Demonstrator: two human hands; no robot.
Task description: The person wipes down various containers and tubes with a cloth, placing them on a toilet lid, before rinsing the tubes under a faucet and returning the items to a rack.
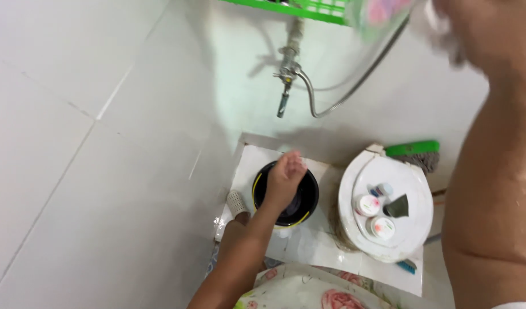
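A white toilet lid (411, 229) carrying small jars (367, 205) sits right of a black bucket (309, 197) on the white ledge (309, 246). The left hand (285, 177) reaches into the bucket, fingers together, grip hidden. The right hand (446, 23), raised at the frame's top, is blurred; its grip is unclear.

Left hand (284, 178) reaches into black bucket (286, 194) under wall tap (287, 73); right hand (446, 23) raised (blurred), white lid (414, 206) beside.
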